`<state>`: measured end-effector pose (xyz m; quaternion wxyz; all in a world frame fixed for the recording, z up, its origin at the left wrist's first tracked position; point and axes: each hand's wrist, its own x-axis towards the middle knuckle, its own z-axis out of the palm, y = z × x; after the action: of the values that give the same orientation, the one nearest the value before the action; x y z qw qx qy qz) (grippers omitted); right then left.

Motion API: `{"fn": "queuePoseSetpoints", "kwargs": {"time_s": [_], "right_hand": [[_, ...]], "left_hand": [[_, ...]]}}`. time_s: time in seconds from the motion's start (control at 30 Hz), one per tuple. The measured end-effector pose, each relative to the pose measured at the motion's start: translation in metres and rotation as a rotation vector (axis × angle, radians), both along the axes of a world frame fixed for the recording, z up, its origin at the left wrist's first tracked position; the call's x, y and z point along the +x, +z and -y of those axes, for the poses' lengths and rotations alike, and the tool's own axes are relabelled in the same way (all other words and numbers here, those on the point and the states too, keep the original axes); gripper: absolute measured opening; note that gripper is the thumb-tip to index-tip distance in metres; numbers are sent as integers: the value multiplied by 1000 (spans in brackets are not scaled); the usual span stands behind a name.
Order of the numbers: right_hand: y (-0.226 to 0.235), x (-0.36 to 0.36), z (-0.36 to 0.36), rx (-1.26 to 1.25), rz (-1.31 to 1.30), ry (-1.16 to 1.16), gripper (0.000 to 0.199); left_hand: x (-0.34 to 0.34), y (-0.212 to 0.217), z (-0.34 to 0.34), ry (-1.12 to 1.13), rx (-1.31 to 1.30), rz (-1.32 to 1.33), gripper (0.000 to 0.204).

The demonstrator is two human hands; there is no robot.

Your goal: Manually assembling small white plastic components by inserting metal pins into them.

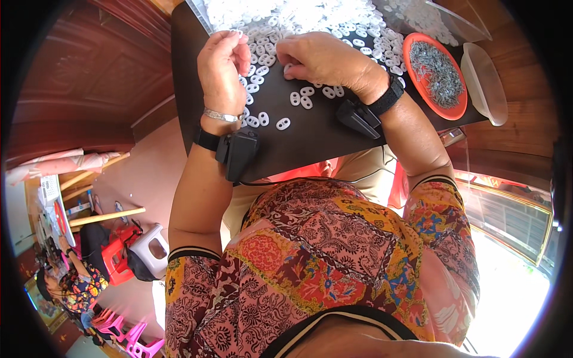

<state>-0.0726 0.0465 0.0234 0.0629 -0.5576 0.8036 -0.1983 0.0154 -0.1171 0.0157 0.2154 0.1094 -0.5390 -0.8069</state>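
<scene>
Small white oval plastic pieces, each with two holes, spread over the dark table [280, 140] and heap up at its far side. Raised at the table's left part, my left hand [222, 68] is closed, with one white two-hole piece [239, 34] at its fingertips. My right hand [328, 58] reaches in from the right, palm down, its thumb and fingers pinched on another white two-hole piece [288, 68], partly hidden. Just below that hand lie a few loose pieces [306, 102]. One more piece [283, 123] rests alone nearer me.
An orange plate [408, 74] full of small grey metal pins or nails [439, 74] stands at the right, beside a translucent plastic tray [486, 83]. Black devices [239, 154] are strapped to both wrists. At far left, another person [83, 286] is near stools [149, 250].
</scene>
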Motion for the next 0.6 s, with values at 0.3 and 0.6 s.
{"fn": "queuePoseSetpoints", "kwargs": {"time_s": [0.3,0.6], "right_hand": [[0,-14,1,-415,938,-148,18],[7,-9,0,-627,1431,-194,18]], "left_hand": [[8,7,-10,-50,-24,14,17],[13,13,-22,-125,-9,0,16]]}}
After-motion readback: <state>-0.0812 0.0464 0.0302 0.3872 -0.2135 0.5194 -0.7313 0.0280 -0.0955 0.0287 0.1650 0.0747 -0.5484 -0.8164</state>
